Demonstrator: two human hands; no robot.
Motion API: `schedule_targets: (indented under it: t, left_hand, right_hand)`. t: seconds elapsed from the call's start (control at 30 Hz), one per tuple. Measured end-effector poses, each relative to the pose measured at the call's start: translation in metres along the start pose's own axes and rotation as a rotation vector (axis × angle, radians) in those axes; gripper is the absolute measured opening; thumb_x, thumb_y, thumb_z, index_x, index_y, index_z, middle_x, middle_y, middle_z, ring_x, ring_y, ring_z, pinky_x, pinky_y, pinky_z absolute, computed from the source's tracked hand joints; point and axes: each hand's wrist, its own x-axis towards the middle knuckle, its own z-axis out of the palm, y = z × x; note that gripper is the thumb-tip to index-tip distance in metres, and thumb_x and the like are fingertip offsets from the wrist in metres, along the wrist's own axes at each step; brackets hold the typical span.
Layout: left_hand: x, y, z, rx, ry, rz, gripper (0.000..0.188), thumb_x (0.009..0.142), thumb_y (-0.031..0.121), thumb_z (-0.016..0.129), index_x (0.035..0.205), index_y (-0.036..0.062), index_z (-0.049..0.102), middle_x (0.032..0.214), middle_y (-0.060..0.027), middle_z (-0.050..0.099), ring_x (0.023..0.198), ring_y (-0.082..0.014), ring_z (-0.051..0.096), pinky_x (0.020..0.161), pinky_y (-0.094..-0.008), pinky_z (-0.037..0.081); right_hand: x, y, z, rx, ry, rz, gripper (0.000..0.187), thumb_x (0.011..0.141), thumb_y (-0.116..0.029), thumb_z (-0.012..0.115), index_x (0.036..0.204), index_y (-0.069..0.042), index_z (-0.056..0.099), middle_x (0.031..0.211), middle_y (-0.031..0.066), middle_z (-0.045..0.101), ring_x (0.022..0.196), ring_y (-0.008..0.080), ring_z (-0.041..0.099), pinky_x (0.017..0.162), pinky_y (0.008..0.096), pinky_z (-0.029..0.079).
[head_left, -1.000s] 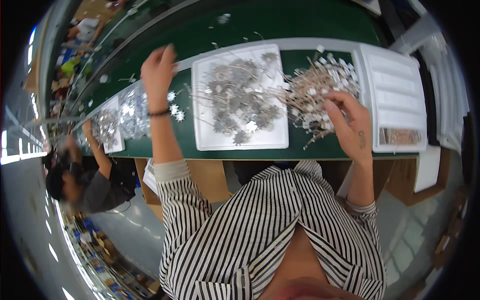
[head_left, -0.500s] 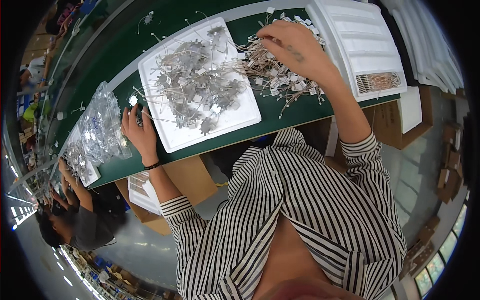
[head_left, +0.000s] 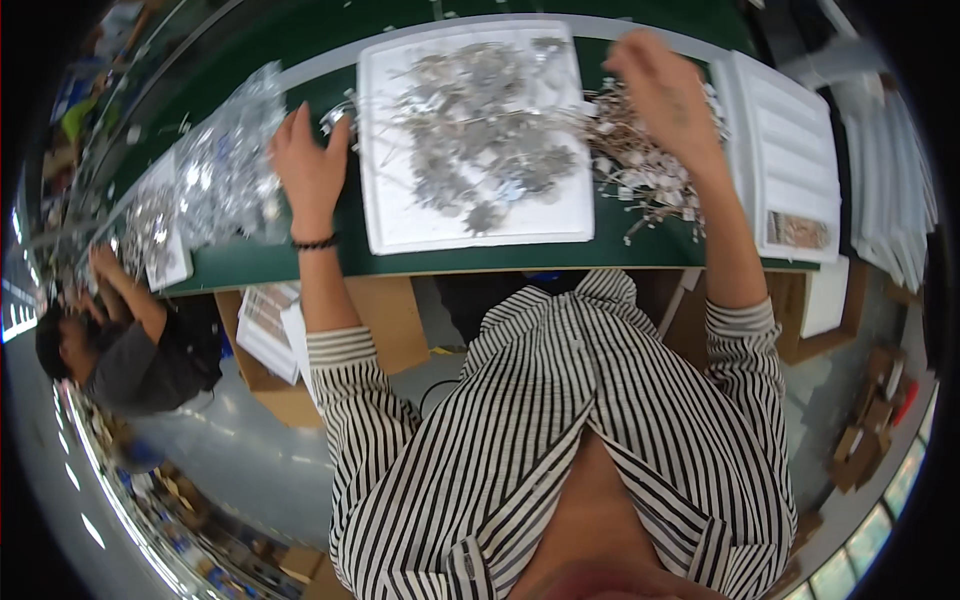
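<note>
My left hand [head_left: 312,170] is over the green bench, its thumb and fingers apart. Just beyond its fingertips lies a shiny silver metal piece [head_left: 340,112]. To its right, a white foam tray [head_left: 400,225] bears a heap of silver gear-shaped metal pieces [head_left: 480,130] with thin wires. My right hand [head_left: 665,100], smeared by motion, is above a pile of thin wires with white connectors [head_left: 640,165] beside the tray. Its fingers are bent, and I cannot make out whether anything is in them.
A clear plastic bag of silver parts [head_left: 230,160] lies left of my left hand. A white foam box [head_left: 785,160] with wired parts in one slot stands at right, near stacked foam sheets [head_left: 885,170]. A co-worker [head_left: 140,360] is at the bench on the left.
The whole view has turned and shifted, so the bench now runs nearly level. My right hand remains over the wire pile, now blurred; my left hand's thumb and fingers are spread wider.
</note>
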Motion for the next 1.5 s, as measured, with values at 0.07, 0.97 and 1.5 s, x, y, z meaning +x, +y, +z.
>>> schedule_targets:
  t: [0.07, 0.97, 1.5]
  left_hand:
    - [0.005, -0.004, 0.009, 0.073, -0.032, -0.003, 0.040, 0.090, 0.036, 0.073, 0.116, 0.0052, 0.073, 0.120, -0.0133, 0.070, 0.115, -0.0320, 0.061, 0.103, -0.0423, 0.043]
    - [-0.011, 0.183, -0.159, -0.953, -0.137, -0.341, 0.035, 0.082, -0.009, 0.073, 0.116, -0.0039, 0.071, 0.103, -0.0085, 0.070, 0.084, -0.0117, 0.063, 0.076, -0.0207, 0.053]
    - [-0.015, 0.190, -0.152, -0.775, -0.039, -0.048, 0.035, 0.077, -0.006, 0.073, 0.111, 0.0000, 0.075, 0.094, -0.0090, 0.072, 0.072, -0.0135, 0.062, 0.063, -0.0235, 0.052]
  right_hand:
    - [0.004, -0.026, -0.013, 0.147, 0.239, 0.231, 0.017, 0.104, -0.018, 0.057, 0.110, -0.004, 0.063, 0.091, 0.0068, 0.073, 0.084, 0.0163, 0.069, 0.080, 0.0293, 0.053]
    - [-0.030, -0.163, 0.032, 0.548, -0.252, 0.041, 0.006, 0.089, -0.005, 0.067, 0.084, -0.002, 0.069, 0.056, -0.0072, 0.044, 0.052, 0.0049, 0.031, 0.048, 0.0209, 0.026]
    - [-0.038, -0.154, 0.035, 0.695, -0.316, 0.203, 0.007, 0.095, -0.007, 0.063, 0.098, -0.001, 0.067, 0.064, -0.0054, 0.049, 0.056, 0.0040, 0.035, 0.051, 0.0193, 0.027]
